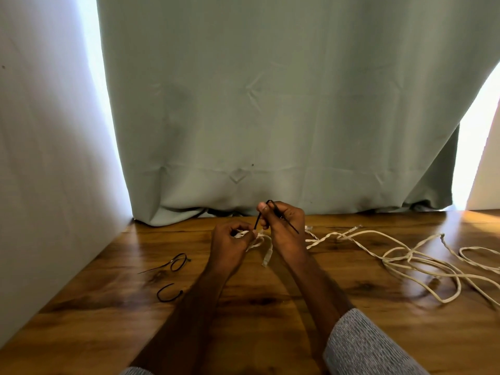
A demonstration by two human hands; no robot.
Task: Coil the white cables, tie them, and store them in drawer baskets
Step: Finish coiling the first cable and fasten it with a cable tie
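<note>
Two hands work above the brown wooden table (257,315). The left hand (230,247) grips a small bunch of white cable (263,240), folded into loops. The right hand (281,226) pinches a thin black tie (258,217) that sticks up over the bunch. More white cable (411,262) lies loose on the table to the right. Two other black ties (177,262) lie to the left. A green curtain (270,104) hangs behind.

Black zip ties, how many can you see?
3. One zip tie is pinched in the right hand; one looped zip tie and one curved zip tie lie on the table's left. Others may be hidden.
</note>
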